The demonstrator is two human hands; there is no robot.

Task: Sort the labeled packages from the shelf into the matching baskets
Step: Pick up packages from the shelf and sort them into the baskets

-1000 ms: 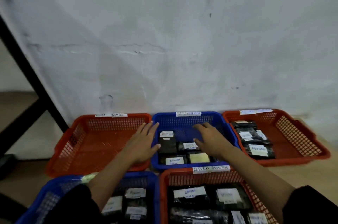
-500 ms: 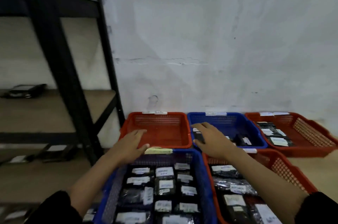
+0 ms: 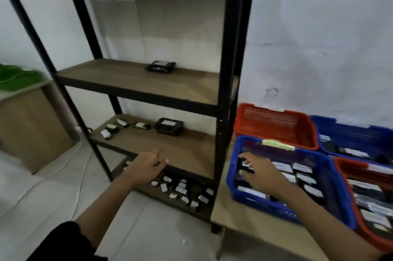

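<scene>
Empty hands, next package waits on the shelf

The left hand (image 3: pixel 148 168) hangs loosely curled, holding nothing, before the front edge of the shelf (image 3: pixel 170 150); the right hand (image 3: pixel 258 175), fingers spread, rests over the near blue basket (image 3: pixel 338 179) on the counter (image 3: pixel 255 218). Small labeled packages (image 3: pixel 180 190) crowd the bottom board, more (image 3: pixel 119 127) lie at the rear of the board above. Best take one, label upward, and read it before choosing a basket.

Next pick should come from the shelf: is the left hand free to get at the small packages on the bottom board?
Probably yes. The left hand is open and empty, in front of the shelf, just above the packages; only the board's front edge overhangs them.
</scene>
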